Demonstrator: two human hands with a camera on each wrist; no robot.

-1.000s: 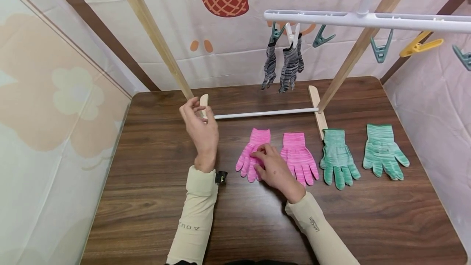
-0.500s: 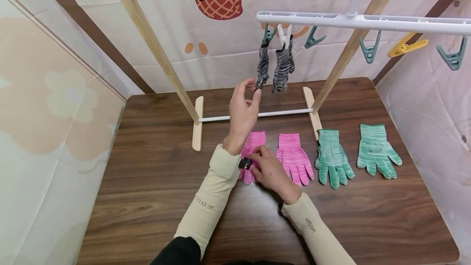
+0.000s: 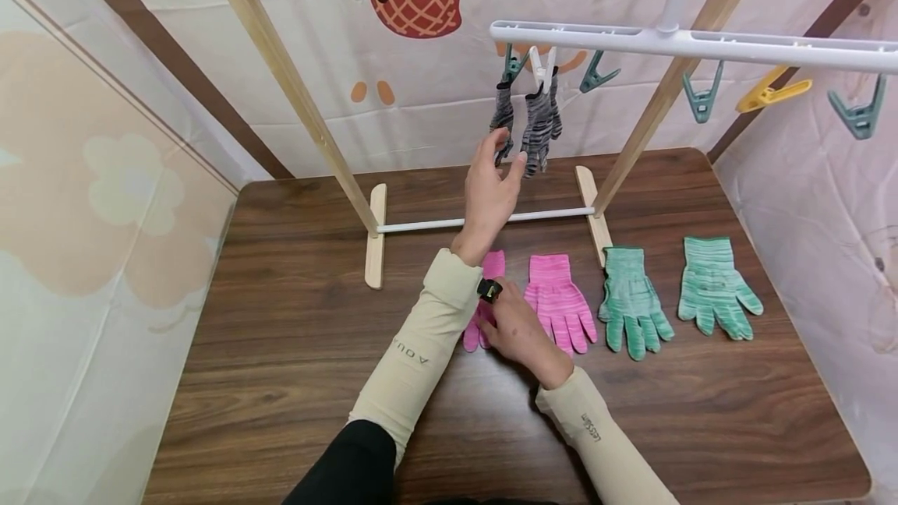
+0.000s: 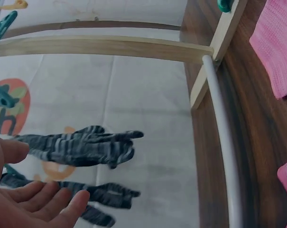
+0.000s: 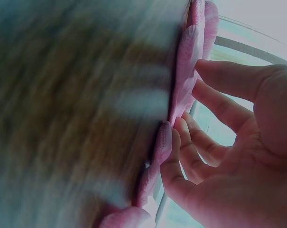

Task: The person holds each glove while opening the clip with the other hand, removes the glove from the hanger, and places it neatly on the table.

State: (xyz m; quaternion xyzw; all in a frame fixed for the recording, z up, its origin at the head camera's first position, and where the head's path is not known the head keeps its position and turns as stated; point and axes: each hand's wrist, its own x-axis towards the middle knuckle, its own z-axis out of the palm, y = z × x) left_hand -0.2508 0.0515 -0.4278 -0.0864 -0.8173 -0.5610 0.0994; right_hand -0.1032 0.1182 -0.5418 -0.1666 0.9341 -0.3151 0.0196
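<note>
Printed fabric walls (image 3: 421, 127) enclose a wood-grain table (image 3: 281, 380) in the head view; wood spans from the rack's left foot (image 3: 375, 256) to the left edge. Faint lettering on the left sleeve (image 3: 414, 365) looks like "AQU"; the right sleeve (image 3: 596, 435) reads "LetsSlim". The left hand (image 3: 489, 189), grip apart, hovers by two grey marled gloves (image 3: 539, 123) clipped beneath a white hanger (image 3: 589, 35). The right hand (image 3: 519, 326) is over one pink glove (image 3: 494, 262); another pink glove (image 3: 559, 298) and two green gloves (image 3: 634, 302) lie spaced out rightward.

Left wrist: the marled gloves dangle past spread fingers, contact unclear.

Right wrist: against blurred wood, thumb and fingertips, apart, touch pink fabric.
</note>
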